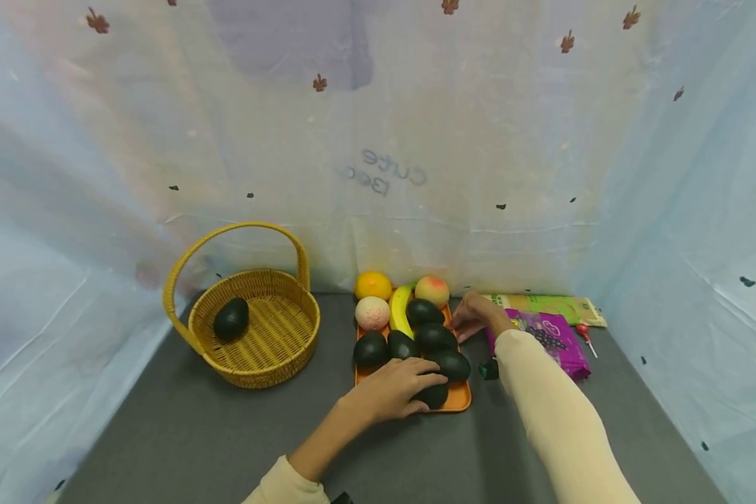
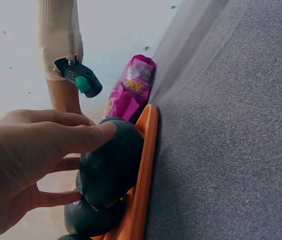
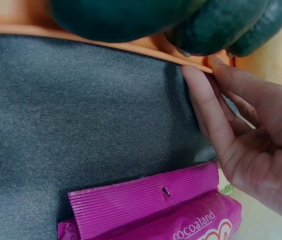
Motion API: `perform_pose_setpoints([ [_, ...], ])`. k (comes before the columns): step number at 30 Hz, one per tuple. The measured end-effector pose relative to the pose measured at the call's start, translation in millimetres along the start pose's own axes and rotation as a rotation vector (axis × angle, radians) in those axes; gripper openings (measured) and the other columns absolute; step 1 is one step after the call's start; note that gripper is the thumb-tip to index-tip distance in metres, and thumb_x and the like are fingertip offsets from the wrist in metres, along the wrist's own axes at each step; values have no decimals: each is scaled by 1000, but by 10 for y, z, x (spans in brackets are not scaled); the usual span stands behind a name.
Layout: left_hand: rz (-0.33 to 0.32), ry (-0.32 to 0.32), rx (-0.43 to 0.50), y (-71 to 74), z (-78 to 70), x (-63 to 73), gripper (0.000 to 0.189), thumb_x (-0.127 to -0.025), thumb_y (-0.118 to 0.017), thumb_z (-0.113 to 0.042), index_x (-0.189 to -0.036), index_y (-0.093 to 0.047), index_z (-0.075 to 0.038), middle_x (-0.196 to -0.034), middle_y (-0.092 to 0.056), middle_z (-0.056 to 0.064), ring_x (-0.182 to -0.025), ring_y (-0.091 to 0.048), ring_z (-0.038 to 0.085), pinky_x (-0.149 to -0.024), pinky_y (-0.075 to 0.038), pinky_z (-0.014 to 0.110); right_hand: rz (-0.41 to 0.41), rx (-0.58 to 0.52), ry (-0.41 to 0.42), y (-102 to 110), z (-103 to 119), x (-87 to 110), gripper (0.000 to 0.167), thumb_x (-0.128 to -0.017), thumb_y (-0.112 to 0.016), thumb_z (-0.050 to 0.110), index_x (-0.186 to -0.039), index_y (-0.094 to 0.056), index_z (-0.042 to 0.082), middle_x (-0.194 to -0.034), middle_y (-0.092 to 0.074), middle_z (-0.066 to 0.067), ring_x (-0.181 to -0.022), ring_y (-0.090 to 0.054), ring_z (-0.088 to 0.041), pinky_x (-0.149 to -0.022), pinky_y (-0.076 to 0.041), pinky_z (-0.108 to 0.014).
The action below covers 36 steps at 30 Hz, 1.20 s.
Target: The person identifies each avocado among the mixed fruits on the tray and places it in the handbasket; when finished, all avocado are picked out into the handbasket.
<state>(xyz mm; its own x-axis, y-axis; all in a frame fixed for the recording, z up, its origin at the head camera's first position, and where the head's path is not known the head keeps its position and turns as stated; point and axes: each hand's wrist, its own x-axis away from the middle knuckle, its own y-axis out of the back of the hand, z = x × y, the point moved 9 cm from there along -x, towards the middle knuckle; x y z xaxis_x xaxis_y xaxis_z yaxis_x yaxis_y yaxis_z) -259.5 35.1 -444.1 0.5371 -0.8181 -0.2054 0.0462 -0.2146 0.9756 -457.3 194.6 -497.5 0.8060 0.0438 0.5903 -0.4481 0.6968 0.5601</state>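
An orange tray (image 1: 458, 400) carries several dark green avocados (image 1: 433, 337), a banana (image 1: 401, 311), an orange (image 1: 373, 285), a peach (image 1: 432, 290) and a pale speckled round fruit (image 1: 372, 313). My left hand (image 1: 387, 388) grips the avocado (image 2: 113, 162) at the tray's near right corner, thumb on one side and fingers on the other. At the tray's right side, my right hand (image 3: 253, 122) pinches the rim between thumb and fingers. Another avocado (image 1: 231, 319) lies in the yellow wicker basket (image 1: 252, 378) on the left.
Right of the tray lies a purple snack bag (image 1: 554, 339), partly behind my right sleeve. A green package (image 1: 561, 308) and a red lollipop (image 1: 582, 330) are near it. The basket's tall handle (image 1: 246, 225) arches up. Patterned curtains (image 1: 416, 126) enclose the grey table (image 1: 227, 448).
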Motion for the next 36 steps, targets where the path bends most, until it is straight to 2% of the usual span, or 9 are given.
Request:
perform_pose_setpoints([
  [9,46,33,-36,-49,18,-11,55,-93,-80,-34,-144,-63,-26,-151,-60,0,-137,-59,18,-102,-58,36,-8,8,28,20,22,43,17,-93,-79,8,-104,-78,-5,-88,-80,-18,-75,-81,-23,-83,-65,-39],
  [17,81,28,-79,-122,-7,-16,65,-87,-86,-29,-147,-60,-30,-152,-59,-2,-138,-59,17,-99,-58,35,7,-20,11,5,-15,8,15,-93,-78,6,-103,-78,-5,-80,-78,-14,-71,-80,-22,-81,-66,-38],
  [21,82,19,-91,-121,-12,-6,69,-84,-87,-27,-147,-60,-31,-151,-60,-2,-135,-60,18,-98,-59,34,9,-28,4,7,-27,4,15,-93,-78,6,-103,-77,-4,-79,-77,-12,-71,-80,-22,-82,-65,-38],
  [36,68,17,-84,-76,-16,6,66,-83,-88,-25,-144,-62,-31,-145,-64,-3,-124,-65,16,-92,-60,30,5,-22,1,19,-43,-45,9,-94,-78,7,-94,-78,-1,-76,-77,-12,-69,-80,-22,-78,-66,-36],
])
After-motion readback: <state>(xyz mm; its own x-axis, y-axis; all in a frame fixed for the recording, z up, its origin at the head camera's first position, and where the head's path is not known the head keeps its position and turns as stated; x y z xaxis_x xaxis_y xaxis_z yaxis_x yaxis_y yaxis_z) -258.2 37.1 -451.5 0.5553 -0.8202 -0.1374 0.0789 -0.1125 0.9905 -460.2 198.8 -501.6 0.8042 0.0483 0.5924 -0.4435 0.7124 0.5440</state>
